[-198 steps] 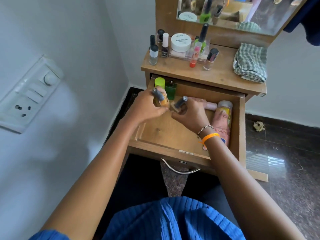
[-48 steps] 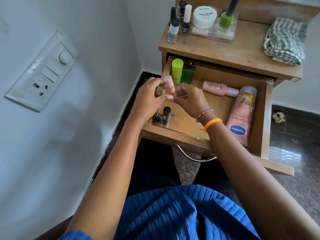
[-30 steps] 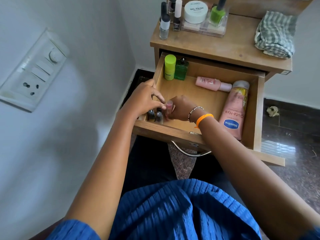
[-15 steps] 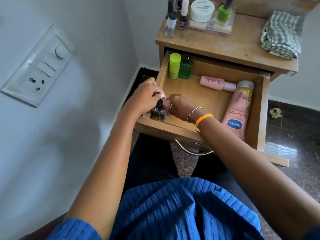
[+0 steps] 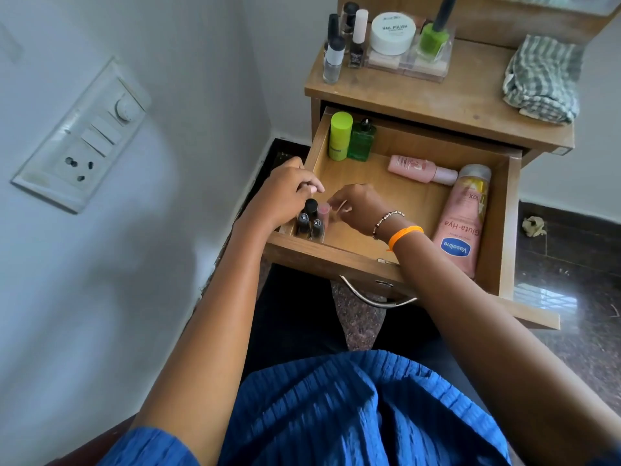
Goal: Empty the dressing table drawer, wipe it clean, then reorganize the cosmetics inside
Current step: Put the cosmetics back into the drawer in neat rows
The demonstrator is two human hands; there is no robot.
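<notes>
The wooden drawer point(image 5: 336, 255) is pulled open. In its front left corner stand three black-capped nail polish bottles point(image 5: 311, 218) with a small pink bottle point(image 5: 324, 210) beside them. My left hand point(image 5: 285, 195) hovers just above the black caps, fingers loosely curled and holding nothing. My right hand point(image 5: 358, 206) is right of the pink bottle, with relaxed fingertips close to it. Farther back stand a lime tube point(image 5: 340, 136) and a green bottle point(image 5: 361, 141). A pink bottle point(image 5: 416, 168) and a Vaseline tube point(image 5: 460, 223) lie at the right.
On the tabletop point(image 5: 437, 99) are more nail polish bottles point(image 5: 334, 55), a white jar point(image 5: 393, 33), a green polish point(image 5: 433, 37) on a clear tray, and a checked cloth point(image 5: 541, 79). A wall with a switchboard point(image 5: 80, 136) is close on the left. A paper scrap point(image 5: 532, 227) lies on the floor.
My right hand set the small pink bottle down beside the black-capped bottles and let go. Both hands have lifted slightly off the bottles.
</notes>
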